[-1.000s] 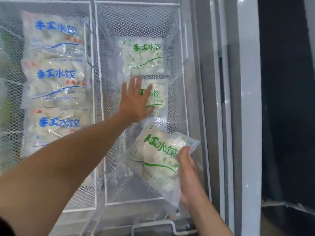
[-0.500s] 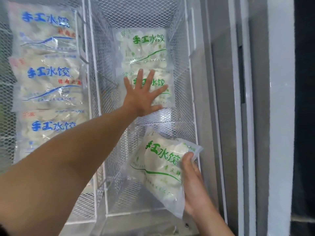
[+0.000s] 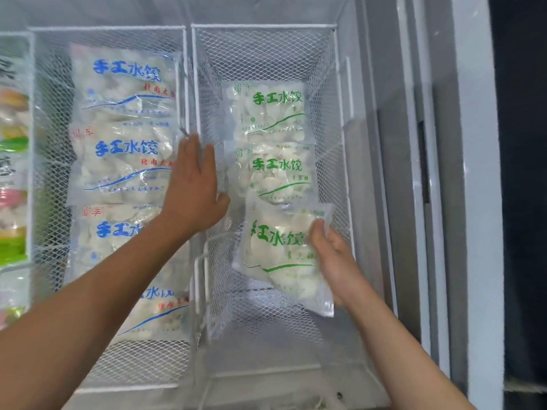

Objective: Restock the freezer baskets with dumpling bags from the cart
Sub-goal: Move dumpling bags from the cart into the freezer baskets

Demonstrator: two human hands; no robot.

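Since the earlier frames the left hand [image 3: 194, 189] has moved off the middle green-printed bag [image 3: 276, 173] and now lies over the wire edge between the two baskets, fingers straight and together, holding nothing. The right hand has brought its bag deeper into the right basket [image 3: 340, 93], just below the middle bag.

All places are given from the right basket, a white wire mesh box inside the freezer. To its left, touching along one side, stands the left basket [image 3: 50, 128], also of white mesh. Four blue-printed dumpling bags lie in it in a column; the top blue bag [image 3: 124, 81] is at the far end, and the left forearm covers part of the two nearer ones. Further left, packages with green and pink print [image 3: 13, 173] are only partly in view.

Inside the right basket, the far green-printed bag [image 3: 269, 110] lies flat at the back, and the middle one overlaps its near edge. The held green-printed bag [image 3: 278, 250] is tilted, and its top edge touches the middle bag. The right hand [image 3: 333, 258] grips this bag at its right edge, fingers curled round the plastic.

To the right of the basket runs the grey freezer frame [image 3: 414, 173].
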